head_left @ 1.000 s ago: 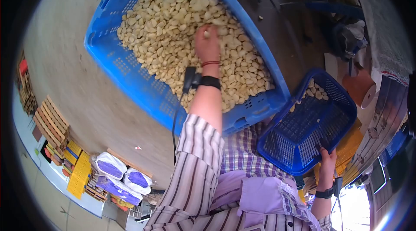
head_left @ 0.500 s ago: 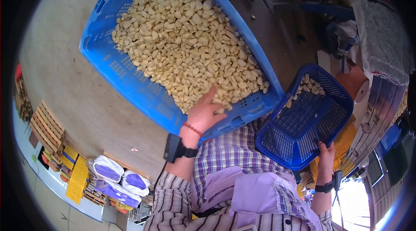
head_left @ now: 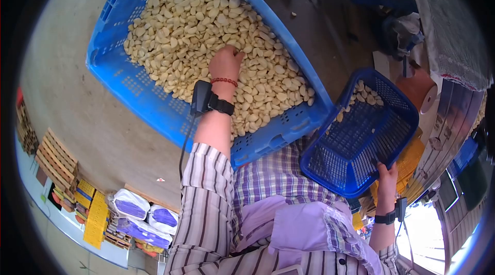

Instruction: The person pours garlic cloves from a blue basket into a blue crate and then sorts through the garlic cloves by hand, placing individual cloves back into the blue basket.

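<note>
A large light-blue crate is filled with pale, flat, bean-like pieces. Over the middle of this heap is my left hand, its fingers curled down at the pieces; what is between the fingertips is hidden. At the right, my right hand grips the near rim of a small dark-blue basket, thumb over the edge. The basket is tilted beside the crate's corner, with a small group of the same pieces at its far end.
Pallets and white-and-purple sacks stand at the lower left. A metal-edged table with a grey cloth runs along the right. A reddish-brown round object is beyond the basket.
My left hand has moved from the crate's near edge to the middle of the heap, and its spread fingers have curled in. The crate and basket have shifted slightly in view.
</note>
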A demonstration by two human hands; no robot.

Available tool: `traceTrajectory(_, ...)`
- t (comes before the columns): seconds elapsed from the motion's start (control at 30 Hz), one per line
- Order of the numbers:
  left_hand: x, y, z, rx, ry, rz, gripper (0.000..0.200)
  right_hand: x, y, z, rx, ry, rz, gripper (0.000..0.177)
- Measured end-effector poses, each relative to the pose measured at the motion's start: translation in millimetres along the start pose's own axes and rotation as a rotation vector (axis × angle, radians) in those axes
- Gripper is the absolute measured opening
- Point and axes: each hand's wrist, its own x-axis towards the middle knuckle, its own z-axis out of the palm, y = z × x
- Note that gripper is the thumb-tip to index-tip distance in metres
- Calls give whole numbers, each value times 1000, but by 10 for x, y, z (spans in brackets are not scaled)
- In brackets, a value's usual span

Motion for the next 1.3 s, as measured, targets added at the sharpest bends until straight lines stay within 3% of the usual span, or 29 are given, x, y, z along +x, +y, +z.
traceTrajectory(0.17, -56, -216, 129, 9, 44, 120, 34, 57, 67, -19, 10, -20, -5, 42)
traceTrajectory(0.23, -51, -302, 148, 73, 102, 267, 35, 48, 37, -6, -11, 11, 19, 42)
traceTrajectory(0.33, 1, -262, -51, 145, -83, 162, 35, 64, 105, -29, -16, -8, -7, 42)
traceTrajectory(0.47, 22, -377, -12, 207, -95, 200, 30, 100, 130, -37, 15, -13, 2, 42)
traceTrajectory(0.63, -22, -537, 116, 18, 97, 354, 29, 107, 94, -24, 43, -29, 25, 41)
traceTrajectory(0.77, -61, -528, 5, 14, 36, 320, 25, 110, 105, -26, 36, -18, 22, 39)
traceTrajectory(0.87, -118, -572, -44, -70, -23, 239, 20, 136, 162, -58, 25, -37, -5, 39)
traceTrajectory(0.93, -330, -521, -141, -600, -107, 92, 20, 152, 195, -69, 20, -54, -24, 39)
traceTrajectory(1.0, -716, -215, -329, -770, -242, 45, 16, 156, 214, -48, 34, -52, -19, 39)
traceTrajectory(1.07, -1314, 428, -638, -738, -523, 644, 24, 95, 107, 6, 30, -25, 29, 40)
traceTrajectory(1.1, -1353, 573, -630, -725, -531, 990, 31, 75, 58, 21, 28, 12, 69, 40)
traceTrajectory(1.17, -1409, 638, -639, -578, -319, 983, 28, 64, 42, 22, 26, 3, 48, 41)
traceTrajectory(1.23, -1188, 250, -392, -615, -73, 257, 28, 68, 50, -11, 28, 9, 29, 41)
traceTrajectory(1.27, -1000, 64, -406, -693, 117, -1, 25, 78, 76, -29, 5, -11, 12, 42)
traceTrajectory(1.3, -670, -424, -133, -698, 373, -53, 21, 94, 106, -35, -16, -33, -5, 42)
